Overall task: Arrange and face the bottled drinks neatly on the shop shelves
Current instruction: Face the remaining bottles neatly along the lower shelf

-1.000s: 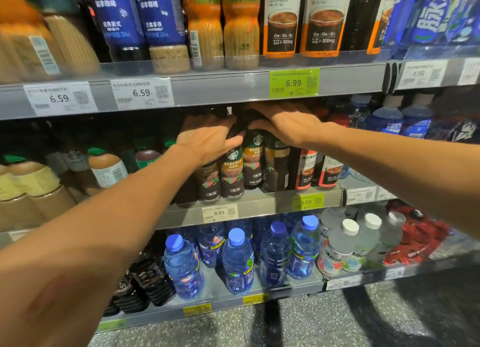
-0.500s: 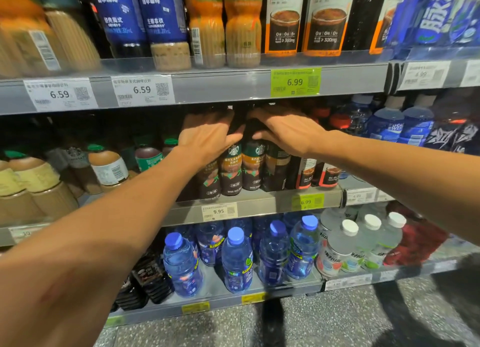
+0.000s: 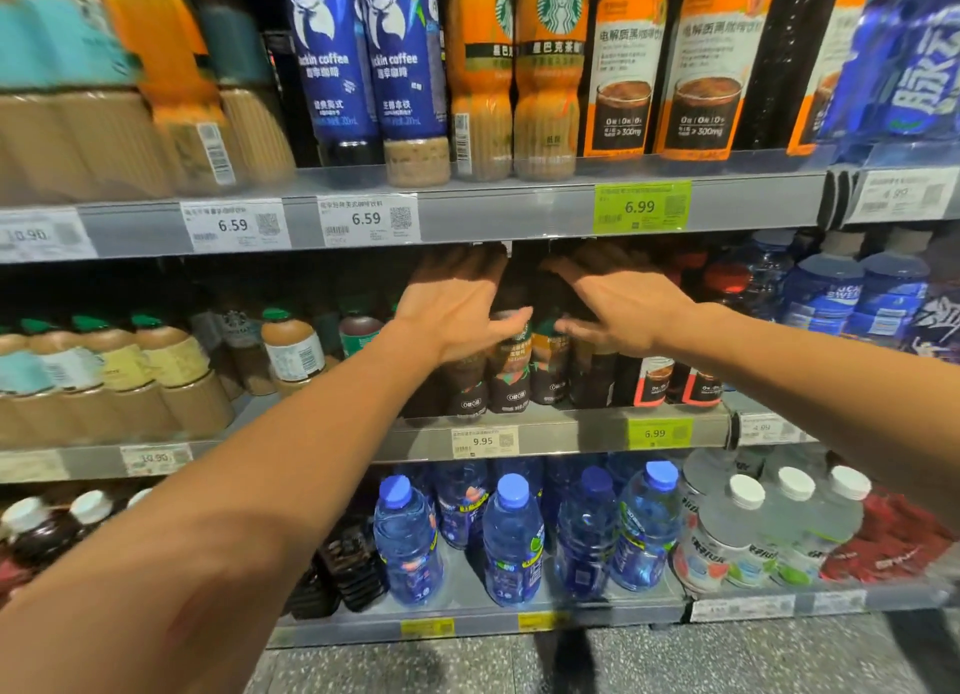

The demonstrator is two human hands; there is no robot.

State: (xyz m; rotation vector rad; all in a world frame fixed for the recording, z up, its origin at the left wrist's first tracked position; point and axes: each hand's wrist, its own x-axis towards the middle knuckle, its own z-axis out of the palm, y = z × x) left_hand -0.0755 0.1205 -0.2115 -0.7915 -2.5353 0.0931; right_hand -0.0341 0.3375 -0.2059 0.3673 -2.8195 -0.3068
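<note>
Dark Starbucks coffee bottles [image 3: 511, 376] stand in a row at the front of the middle shelf [image 3: 561, 428]. My left hand [image 3: 457, 298] reaches under the upper shelf, fingers straight over the bottle tops, thumb near a bottle's shoulder. My right hand [image 3: 613, 298] mirrors it just to the right, fingers stretched over the neighbouring bottles [image 3: 550, 366]. The fingertips of both hands lie in shadow, so contact with the caps is unclear. Neither hand is closed round a bottle.
Black and red-labelled bottles [image 3: 649, 381] stand right of the coffees, milk-tea bottles [image 3: 291, 345] to the left. The upper shelf [image 3: 493, 210] carries blue and orange coffee bottles. Blue water bottles [image 3: 511, 537] fill the bottom shelf above a speckled floor.
The view has tilted upward, showing more of the top shelf. Both hands have spread slightly apart and their fingers have straightened over the coffee bottles.
</note>
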